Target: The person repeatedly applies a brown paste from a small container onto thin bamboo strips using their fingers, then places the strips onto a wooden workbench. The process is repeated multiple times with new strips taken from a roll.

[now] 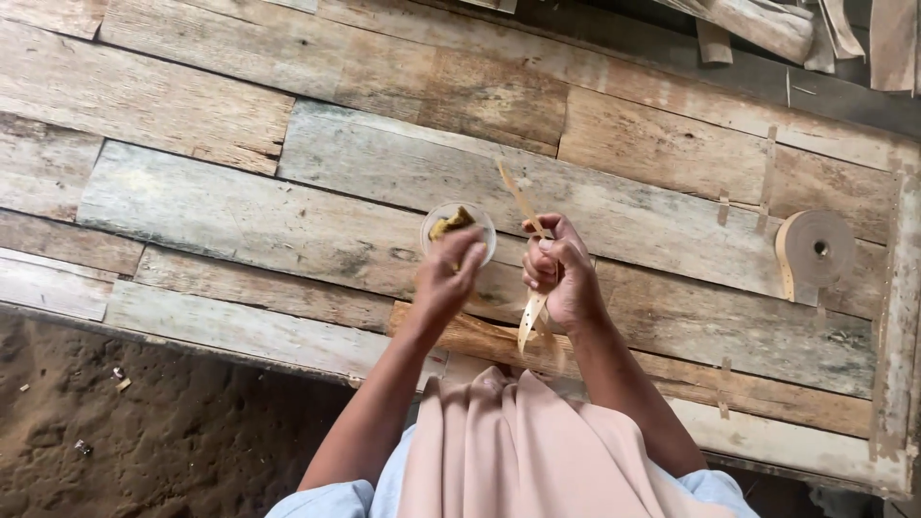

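L hand (446, 278) fingers hold clear round cup (459, 230); R hand (561, 273) fingers grip thin strip (526, 206), tape roll (815, 249) far R.

The table (288, 173) fills the upper part of the view, and the ground (144, 432) lies below its near edge, at the lower left. Near the middle of the table stands a small round container (459, 230) with a lump of something inside it. The left hand (446, 278) is just in front of this container and partly over its near rim. Just to the right of it, the right hand (561, 273) is closed around a thin strip (523, 201), which sticks out behind the hand and also in front of it. Far to the right, well apart from both hands, a roll of tape (815, 247) lies on the table. Behind the table, at the upper right corner, lie some wood pieces (767, 24).
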